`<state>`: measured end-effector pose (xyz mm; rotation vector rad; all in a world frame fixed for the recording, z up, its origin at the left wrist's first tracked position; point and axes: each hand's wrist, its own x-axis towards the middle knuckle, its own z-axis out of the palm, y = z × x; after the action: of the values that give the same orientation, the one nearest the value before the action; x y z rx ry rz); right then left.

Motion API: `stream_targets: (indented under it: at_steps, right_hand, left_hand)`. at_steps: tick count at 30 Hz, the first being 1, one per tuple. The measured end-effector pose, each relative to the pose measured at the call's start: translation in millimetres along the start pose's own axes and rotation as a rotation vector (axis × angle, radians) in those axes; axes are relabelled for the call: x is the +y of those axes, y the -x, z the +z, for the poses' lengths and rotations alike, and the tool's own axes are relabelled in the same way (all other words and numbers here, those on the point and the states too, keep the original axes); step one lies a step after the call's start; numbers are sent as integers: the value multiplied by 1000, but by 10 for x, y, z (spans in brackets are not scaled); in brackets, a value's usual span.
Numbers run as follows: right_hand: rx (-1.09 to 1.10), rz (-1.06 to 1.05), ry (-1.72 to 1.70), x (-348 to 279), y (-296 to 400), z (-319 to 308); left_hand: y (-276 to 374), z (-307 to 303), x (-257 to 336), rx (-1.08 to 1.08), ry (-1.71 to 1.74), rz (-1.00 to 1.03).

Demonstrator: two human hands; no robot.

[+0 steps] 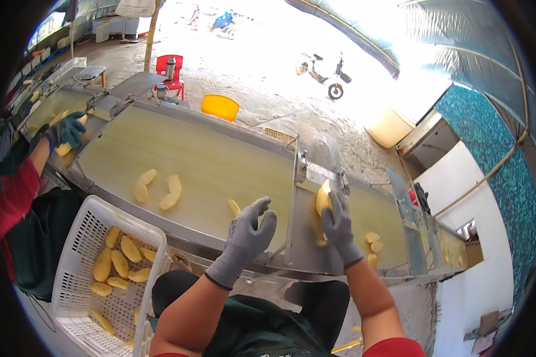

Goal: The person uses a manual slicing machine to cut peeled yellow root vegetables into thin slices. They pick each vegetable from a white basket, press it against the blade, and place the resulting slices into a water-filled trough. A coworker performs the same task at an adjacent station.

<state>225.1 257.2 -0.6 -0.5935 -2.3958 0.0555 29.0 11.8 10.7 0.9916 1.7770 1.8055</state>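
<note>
My right hand (340, 221), in a grey knit glove, grips a peeled yellow piece of produce (324, 198), possibly mango. It is held upright over a steel plate (304, 227), just before a metal fixture (321, 174). My left hand (252, 230), gloved the same way, is raised over the near edge of a wet, pale conveyor belt (192, 143), fingers apart and holding nothing. A yellow slice (234, 207) on the belt is partly hidden behind it. Two curved slices (170, 193) lie farther left on the belt.
A white perforated crate (67, 267) with several yellow pieces stands at my left. Beyond it, a co-worker's gloved hand (67, 129) handles similar pieces. More cut pieces (372, 237) lie on the belt to the right. Behind the line are a yellow container (220, 107) and a red chair (175, 82).
</note>
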Motion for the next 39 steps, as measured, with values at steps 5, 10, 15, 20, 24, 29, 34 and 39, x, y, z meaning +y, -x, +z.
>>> stream_targets:
  at_steps: [5, 10, 15, 20, 24, 29, 34, 39]
  right_hand:
    - [59, 71, 90, -378, 92, 118]
    - [135, 100, 199, -12, -464, 613]
    - [-8, 239, 353, 366, -1052, 861]
    - [-192, 476, 351, 766, -1638, 900]
    - [-288, 563, 385, 381, -1889, 849]
    - [-137, 419, 232, 741, -1557, 949]
    - [-184, 412, 234, 817, -1779, 1012]
    - [-102, 432, 333, 962, -1631, 1015]
  left_hand:
    - [104, -32, 42, -38, -3, 42]
    - [170, 44, 82, -76, -41, 78]
    - [137, -47, 74, -57, -59, 38]
    - [4, -108, 34, -21, -116, 32]
    - [-86, -136, 30, 1, -107, 15]
    - [57, -123, 42, -32, -101, 57]
    - [57, -62, 11, -78, -95, 73]
    - [32, 35, 143, -100, -89, 137]
